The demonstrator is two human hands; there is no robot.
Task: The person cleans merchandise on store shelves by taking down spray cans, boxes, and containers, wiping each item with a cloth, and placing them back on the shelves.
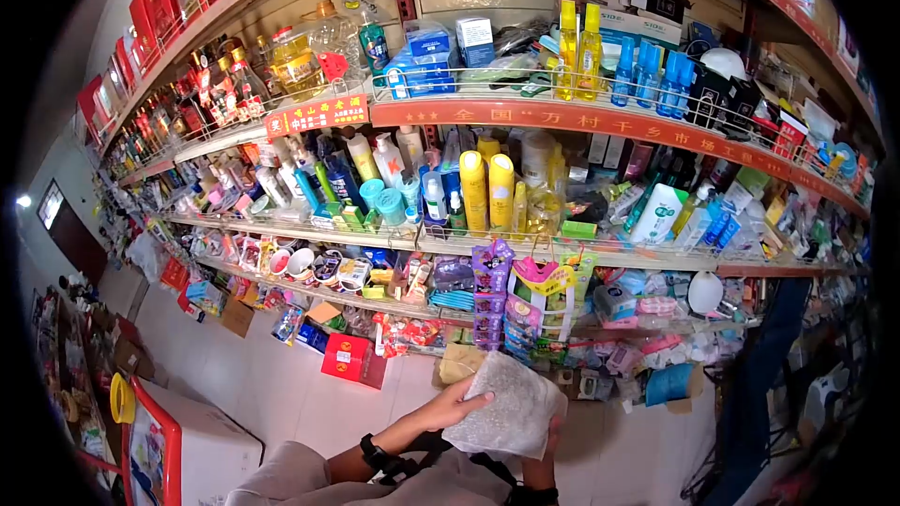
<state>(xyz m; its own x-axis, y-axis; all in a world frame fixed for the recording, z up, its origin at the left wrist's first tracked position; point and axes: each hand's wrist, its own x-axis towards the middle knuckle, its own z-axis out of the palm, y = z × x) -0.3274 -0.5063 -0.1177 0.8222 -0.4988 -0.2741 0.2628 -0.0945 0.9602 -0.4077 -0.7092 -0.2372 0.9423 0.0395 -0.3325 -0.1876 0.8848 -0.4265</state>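
A folded whitish-grey cloth (497, 405) is held up in front of my body, between both hands. My left hand (457, 405) grips its left edge, with the thumb lying on top of the cloth. At the cloth's right side is my right hand (555, 420), mostly hidden behind it, its fingers wrapped round that edge. A dark watch or band (378, 454) sits on my left wrist. Just beyond the cloth stands a tan cardboard box (461, 362).
Long shelves with a red front strip (581, 116) carry bottles, boxes and packets. Purple packets (489, 295) hang from the shelf edge. A red box (354, 362) lies on the tiled floor. At the lower left stands a red-edged white cabinet (211, 445); dark blue fabric (761, 394) hangs at the right.
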